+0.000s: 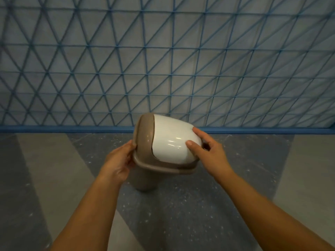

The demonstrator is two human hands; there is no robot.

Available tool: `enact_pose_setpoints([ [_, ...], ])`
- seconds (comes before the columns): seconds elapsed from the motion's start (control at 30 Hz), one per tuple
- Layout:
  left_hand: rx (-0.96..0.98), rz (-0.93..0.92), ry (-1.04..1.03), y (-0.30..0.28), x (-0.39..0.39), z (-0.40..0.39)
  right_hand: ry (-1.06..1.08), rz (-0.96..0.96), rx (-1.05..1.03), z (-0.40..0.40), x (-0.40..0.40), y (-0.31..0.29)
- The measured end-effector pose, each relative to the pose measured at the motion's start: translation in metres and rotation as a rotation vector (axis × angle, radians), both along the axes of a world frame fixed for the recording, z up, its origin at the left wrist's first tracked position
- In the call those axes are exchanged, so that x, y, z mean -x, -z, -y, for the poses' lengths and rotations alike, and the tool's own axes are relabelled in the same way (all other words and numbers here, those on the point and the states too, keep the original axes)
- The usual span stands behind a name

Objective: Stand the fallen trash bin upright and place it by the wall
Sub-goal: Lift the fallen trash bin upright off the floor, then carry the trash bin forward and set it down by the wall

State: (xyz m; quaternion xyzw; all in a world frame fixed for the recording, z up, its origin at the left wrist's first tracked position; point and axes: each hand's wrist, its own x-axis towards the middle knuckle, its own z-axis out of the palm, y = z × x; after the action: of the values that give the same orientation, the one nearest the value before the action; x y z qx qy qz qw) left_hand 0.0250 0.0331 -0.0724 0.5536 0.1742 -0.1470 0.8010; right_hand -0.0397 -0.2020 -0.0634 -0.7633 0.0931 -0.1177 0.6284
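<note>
A small tan trash bin [145, 142] with a white swing lid [170, 136] stands nearly upright in the centre of the head view, tilted a little, its narrow base on the floor. My left hand [118, 162] grips the bin's left rim. My right hand [208, 151] holds the right side, thumb and fingers pressed on the white lid. The bin is close in front of the wall [163, 60], a short gap away from the blue baseboard [72, 129]. Most of the bin's body is hidden under its top.
The wall is grey with a blue triangular grid pattern. The floor [181, 205] is speckled grey with lighter and darker bands [45, 169]. Open floor lies to the left and right of the bin along the baseboard.
</note>
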Motion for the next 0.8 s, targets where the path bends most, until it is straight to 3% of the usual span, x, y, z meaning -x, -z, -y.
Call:
enact_pose_setpoints([
  [0.17, -0.051, -0.071, -0.167, 0.003, -0.005, -0.028, -0.094, 0.043, 0.147, -0.038, -0.012, 0.0],
  [0.4, -0.087, -0.16, -0.216, 0.013, -0.01, -0.056, -0.119, 0.147, 0.189, -0.072, -0.033, 0.001],
  [0.67, -0.05, -0.147, -0.065, 0.019, -0.009, -0.053, -0.065, 0.12, 0.185, -0.077, -0.064, -0.002],
  [0.8, -0.002, -0.13, -0.059, 0.02, -0.008, -0.05, -0.076, 0.074, 0.07, -0.075, -0.056, 0.0],
])
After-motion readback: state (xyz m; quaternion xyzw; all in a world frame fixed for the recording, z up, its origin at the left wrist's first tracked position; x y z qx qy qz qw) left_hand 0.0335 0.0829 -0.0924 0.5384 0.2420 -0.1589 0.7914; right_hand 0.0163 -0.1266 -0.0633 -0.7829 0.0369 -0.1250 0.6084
